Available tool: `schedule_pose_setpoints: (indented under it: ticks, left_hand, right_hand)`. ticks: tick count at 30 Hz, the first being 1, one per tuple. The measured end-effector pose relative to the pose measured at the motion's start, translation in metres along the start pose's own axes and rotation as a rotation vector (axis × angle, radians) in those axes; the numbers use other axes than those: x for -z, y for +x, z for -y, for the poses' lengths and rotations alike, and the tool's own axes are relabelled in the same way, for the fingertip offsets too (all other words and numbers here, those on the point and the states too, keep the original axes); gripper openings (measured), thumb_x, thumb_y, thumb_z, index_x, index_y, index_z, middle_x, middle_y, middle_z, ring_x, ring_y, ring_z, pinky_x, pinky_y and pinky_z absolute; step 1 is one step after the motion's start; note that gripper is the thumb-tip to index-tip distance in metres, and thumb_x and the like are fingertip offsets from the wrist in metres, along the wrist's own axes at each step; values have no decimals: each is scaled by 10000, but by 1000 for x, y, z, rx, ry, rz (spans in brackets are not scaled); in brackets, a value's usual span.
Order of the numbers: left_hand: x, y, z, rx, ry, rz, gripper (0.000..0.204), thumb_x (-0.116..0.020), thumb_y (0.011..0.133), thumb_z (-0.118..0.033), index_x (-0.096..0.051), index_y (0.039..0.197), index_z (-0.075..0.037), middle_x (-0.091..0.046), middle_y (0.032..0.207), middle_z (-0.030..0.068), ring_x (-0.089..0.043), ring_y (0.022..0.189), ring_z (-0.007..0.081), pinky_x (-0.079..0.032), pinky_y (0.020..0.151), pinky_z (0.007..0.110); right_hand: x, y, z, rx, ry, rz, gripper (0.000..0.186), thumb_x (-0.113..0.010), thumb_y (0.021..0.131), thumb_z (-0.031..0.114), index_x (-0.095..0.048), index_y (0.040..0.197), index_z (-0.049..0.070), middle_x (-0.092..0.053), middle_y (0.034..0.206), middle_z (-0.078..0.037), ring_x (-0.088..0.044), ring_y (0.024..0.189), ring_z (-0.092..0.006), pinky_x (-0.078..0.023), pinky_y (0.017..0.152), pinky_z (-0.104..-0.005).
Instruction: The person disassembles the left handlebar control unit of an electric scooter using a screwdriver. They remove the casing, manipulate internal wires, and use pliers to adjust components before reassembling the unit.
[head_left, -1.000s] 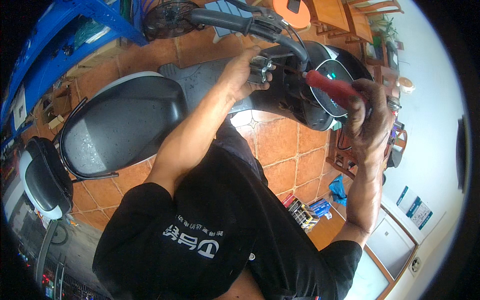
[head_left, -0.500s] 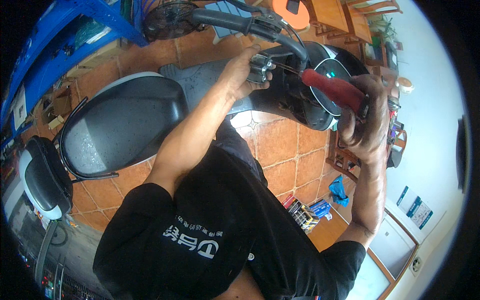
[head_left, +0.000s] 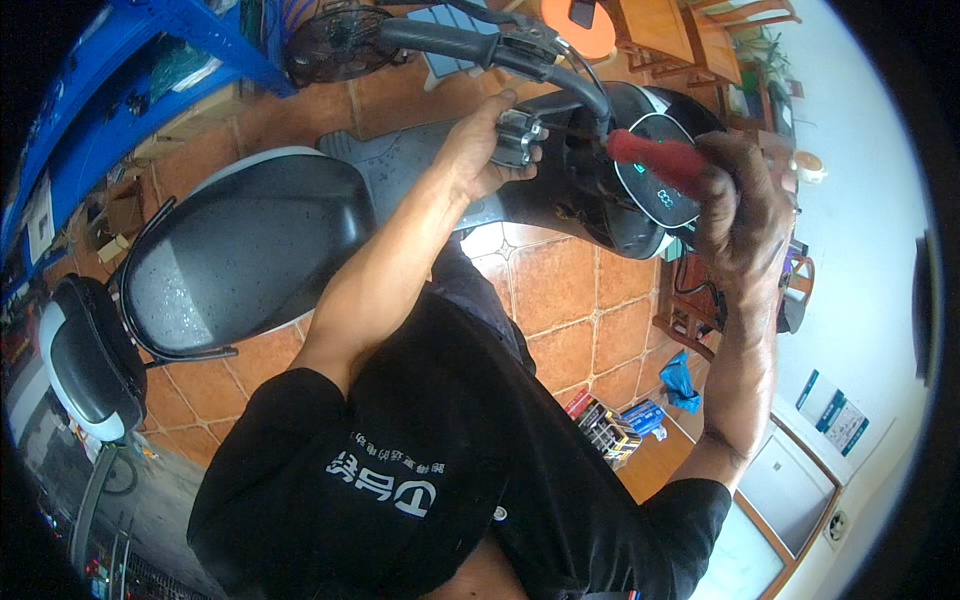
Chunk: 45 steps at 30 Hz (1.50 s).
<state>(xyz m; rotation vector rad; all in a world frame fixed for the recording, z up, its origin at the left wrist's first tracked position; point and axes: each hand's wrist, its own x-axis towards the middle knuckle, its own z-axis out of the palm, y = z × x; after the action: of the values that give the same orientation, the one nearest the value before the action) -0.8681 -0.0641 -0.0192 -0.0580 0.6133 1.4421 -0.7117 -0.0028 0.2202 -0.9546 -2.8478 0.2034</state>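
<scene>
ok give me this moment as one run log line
left hand: holds metal part | right hand: grips red-handled tool | tool: points toward metal part | scooter display: lit

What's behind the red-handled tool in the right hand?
Behind the red-handled tool is the lit scooter display. The tool covers part of it, so what lies under that stretch cannot be seen.

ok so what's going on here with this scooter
A person in a black shirt is working with both hands beside the scooter. The left hand holds a small dark-and-silver part just below the handlebar grip in the picture. The right hand grips a red-handled tool, apparently a screwdriver, pointed toward that part; whether its tip touches is unclear. The scooter's display is lit.
</scene>
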Motion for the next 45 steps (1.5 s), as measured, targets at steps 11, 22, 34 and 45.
schedule_pose_setpoints:
  ticks: [11,22,34,45]
  left_hand:
    - [-7,-7,-1,12,7,-34,323,-440,995,-372,-549,1031,-70,-649,784,97,-648,662,196,-516,555,358]
    - [-2,-2,-2,15,-17,1,332,-449,986,-403,-556,1028,-92,-677,839,142,-664,700,227,-538,592,381]
    - [-6,-6,-6,26,-31,-25,340,-439,993,-386,-571,1011,-73,-647,776,74,-645,644,190,-521,560,353]
    - [-10,-8,-7,61,-49,-67,328,-427,997,-370,-552,1051,-72,-646,790,88,-638,628,197,-525,536,356]
  right_hand:
    - [1,-3,-2,148,-1,-38,290,-544,905,257,-577,1073,22,-652,878,-190,-669,794,-316,-519,702,-407]
    - [-7,-5,-1,346,86,-142,345,-658,757,145,-563,1071,37,-583,884,-142,-608,802,-319,-499,719,-352]
    - [-8,-6,3,300,91,-170,318,-611,816,139,-568,1109,21,-570,1027,-165,-606,857,-314,-514,699,-377]
    - [-10,-6,6,260,56,-211,322,-640,763,155,-572,1050,26,-582,948,-163,-592,828,-325,-497,720,-386]
